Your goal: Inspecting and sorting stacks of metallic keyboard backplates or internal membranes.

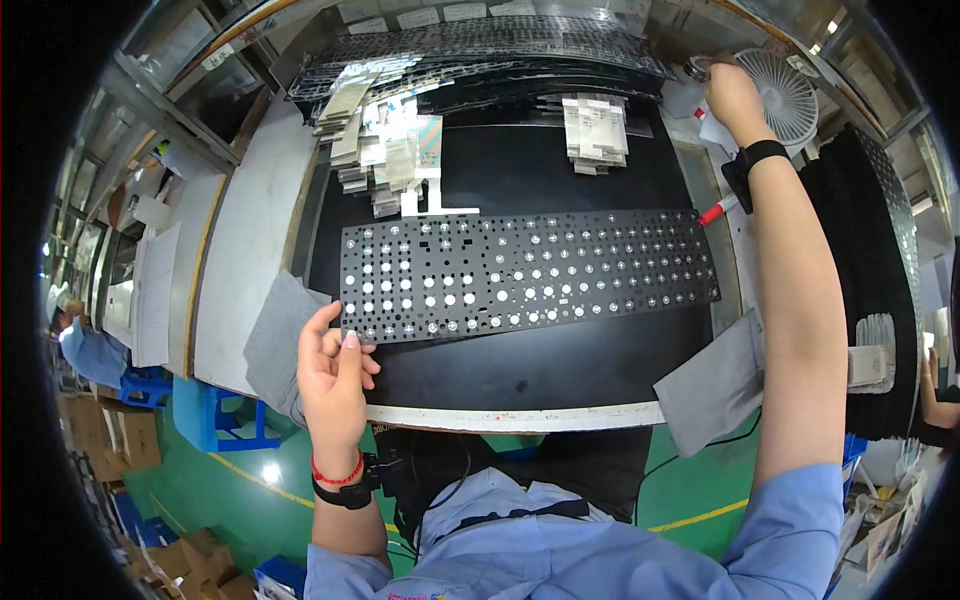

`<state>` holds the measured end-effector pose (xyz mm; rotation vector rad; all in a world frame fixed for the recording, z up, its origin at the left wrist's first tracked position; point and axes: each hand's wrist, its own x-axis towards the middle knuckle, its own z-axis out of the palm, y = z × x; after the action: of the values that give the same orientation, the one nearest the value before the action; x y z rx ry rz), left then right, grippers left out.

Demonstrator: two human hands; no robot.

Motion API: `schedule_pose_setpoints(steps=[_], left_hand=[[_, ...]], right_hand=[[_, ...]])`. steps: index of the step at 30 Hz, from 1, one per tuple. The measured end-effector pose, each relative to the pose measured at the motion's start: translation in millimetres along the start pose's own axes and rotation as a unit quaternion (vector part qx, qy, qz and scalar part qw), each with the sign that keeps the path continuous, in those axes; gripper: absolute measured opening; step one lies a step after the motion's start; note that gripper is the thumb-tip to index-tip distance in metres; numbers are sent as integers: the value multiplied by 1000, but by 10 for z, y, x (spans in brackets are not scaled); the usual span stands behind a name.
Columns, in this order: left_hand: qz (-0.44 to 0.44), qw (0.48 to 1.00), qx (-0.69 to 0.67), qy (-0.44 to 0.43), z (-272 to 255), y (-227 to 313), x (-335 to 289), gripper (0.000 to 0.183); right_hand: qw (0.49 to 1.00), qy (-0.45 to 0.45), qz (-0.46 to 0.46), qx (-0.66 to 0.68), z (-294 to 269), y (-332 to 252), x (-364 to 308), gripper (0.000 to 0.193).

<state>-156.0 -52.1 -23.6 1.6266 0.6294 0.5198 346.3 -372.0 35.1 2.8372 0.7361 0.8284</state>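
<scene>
A long black perforated keyboard sheet [475, 256], dotted with rows of round whitish domes, lies slightly tilted across the black work surface. My left hand [335, 375] pinches its near left corner, thumb on top and fingers around the edge. My right hand [735, 98] is stretched out to the far right, in front of a white fan. Its fingers are closed at a small dark, shiny object [698, 68], too small to name. A red-capped marker [716, 212] lies beside the sheet's far right corner.
Stacked black perforated sheets [480, 62] fill the back of the bench. Layered silvery label strips [375, 140] lie at the back left, and more label strips [597, 132] at the back right. Grey cloths [710, 382] hang over the front corners. The fan [775, 97] stands far right.
</scene>
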Motion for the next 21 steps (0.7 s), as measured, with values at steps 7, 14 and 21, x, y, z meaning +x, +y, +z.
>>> schedule_pose_setpoints(steps=[7, 14, 21], left_hand=[[34, 997, 44, -53, -81, -76, -34, 46], [60, 982, 172, -47, -50, -32, -79, 36], [90, 982, 163, -24, -28, -69, -61, 26]], right_hand=[[999, 20, -35, 13, 48, 72, 0, 42], [999, -8, -1, 37, 25, 15, 34, 44], [999, 19, -13, 37, 216, 221, 103, 40]])
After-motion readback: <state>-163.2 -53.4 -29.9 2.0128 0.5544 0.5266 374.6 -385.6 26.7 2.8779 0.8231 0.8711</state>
